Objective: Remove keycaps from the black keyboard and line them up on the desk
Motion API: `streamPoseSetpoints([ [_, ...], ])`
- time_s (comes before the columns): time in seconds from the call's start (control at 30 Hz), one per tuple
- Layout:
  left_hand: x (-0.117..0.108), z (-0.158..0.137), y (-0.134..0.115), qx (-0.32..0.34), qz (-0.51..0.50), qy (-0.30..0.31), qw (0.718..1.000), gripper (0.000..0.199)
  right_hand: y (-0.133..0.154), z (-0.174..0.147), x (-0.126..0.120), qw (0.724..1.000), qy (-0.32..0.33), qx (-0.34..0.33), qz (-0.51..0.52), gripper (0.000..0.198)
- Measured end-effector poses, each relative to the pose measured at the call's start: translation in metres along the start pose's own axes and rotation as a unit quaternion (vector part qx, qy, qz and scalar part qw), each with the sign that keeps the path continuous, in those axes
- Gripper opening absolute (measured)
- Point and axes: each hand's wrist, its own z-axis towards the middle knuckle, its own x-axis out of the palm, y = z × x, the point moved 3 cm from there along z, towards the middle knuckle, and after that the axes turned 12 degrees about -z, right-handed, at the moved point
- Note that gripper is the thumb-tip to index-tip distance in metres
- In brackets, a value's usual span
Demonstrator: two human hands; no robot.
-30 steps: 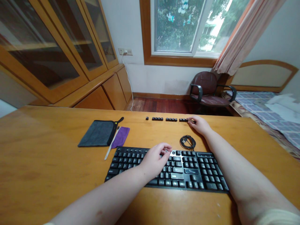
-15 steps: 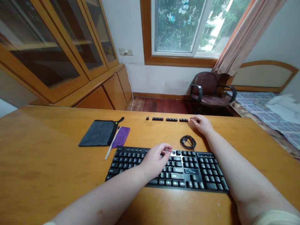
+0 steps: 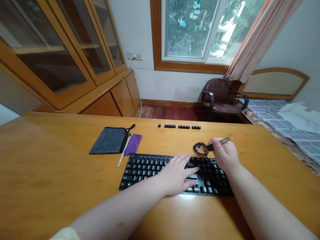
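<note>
My left hand (image 3: 176, 175) lies spread on the black keyboard (image 3: 147, 168), over the keys right of its middle. Above the keyboard's right part, my right hand (image 3: 225, 155) is closed round a keycap puller (image 3: 210, 147), a small black piece with thin metal wires sticking out past the fingers. The keyboard's black cable (image 3: 198, 151) lies coiled just behind it, close to the puller's tip. Several loose black keycaps (image 3: 184, 126) stand in a row of small groups near the desk's far edge. My right hand and its shadow hide part of the number pad.
On the desk (image 3: 62, 180), left of the keyboard's back edge, lie a dark grey cloth (image 3: 108, 140), a purple cloth (image 3: 133, 144) and a thin white brush (image 3: 123, 155). Beyond the desk stand a brown armchair (image 3: 217, 91), a bed (image 3: 282, 116) and a glass-door cabinet (image 3: 72, 96).
My right hand has come back from the end of the keycap row with the puller, toward the keyboard. My left hand has moved right and spread flat. The keyboard appears shifted slightly.
</note>
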Motion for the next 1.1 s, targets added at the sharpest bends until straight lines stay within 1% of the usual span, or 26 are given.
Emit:
streamPoseSetpoints([
  [0.03, 0.003, 0.000, 0.000, 0.004, 0.015, 0.012, 1.000, 0.053, 0.004, -0.007, 0.012, 0.997, 0.056, -0.031, -0.043, 0.043],
  [0.07, 0.005, -0.001, 0.001, 0.005, 0.025, 0.021, 0.999, 0.055, 0.004, -0.012, 0.022, 0.991, 0.093, -0.055, -0.084, 0.041],
  [0.1, 0.007, -0.001, 0.002, 0.003, 0.032, 0.026, 0.999, 0.056, 0.002, -0.015, 0.029, 0.984, 0.115, -0.076, -0.117, 0.039],
  [0.13, 0.008, -0.001, 0.003, 0.000, 0.037, 0.026, 0.999, 0.057, -0.001, -0.016, 0.035, 0.978, 0.123, -0.089, -0.142, 0.038],
  [0.27, 0.008, 0.000, 0.006, -0.022, 0.051, 0.013, 0.998, 0.059, -0.014, -0.011, 0.043, 0.966, 0.140, -0.105, -0.191, 0.037],
  [0.37, 0.008, 0.000, 0.007, -0.030, 0.055, 0.012, 0.998, 0.059, -0.017, -0.007, 0.045, 0.958, 0.164, -0.115, -0.205, 0.040],
  [0.7, 0.007, 0.001, 0.007, -0.032, 0.055, 0.031, 0.997, 0.059, -0.025, -0.008, 0.053, 0.964, 0.189, -0.073, -0.174, 0.040],
  [0.9, 0.006, 0.001, 0.007, -0.027, 0.063, 0.028, 0.997, 0.060, -0.027, -0.009, 0.056, 0.963, 0.213, -0.056, -0.158, 0.040],
  [1.0, 0.007, 0.001, 0.007, -0.025, 0.065, 0.027, 0.997, 0.060, -0.024, -0.011, 0.059, 0.959, 0.224, -0.071, -0.159, 0.041],
  [1.1, 0.007, 0.001, 0.007, -0.023, 0.067, 0.029, 0.997, 0.059, -0.020, -0.013, 0.060, 0.958, 0.208, -0.100, -0.172, 0.042],
])
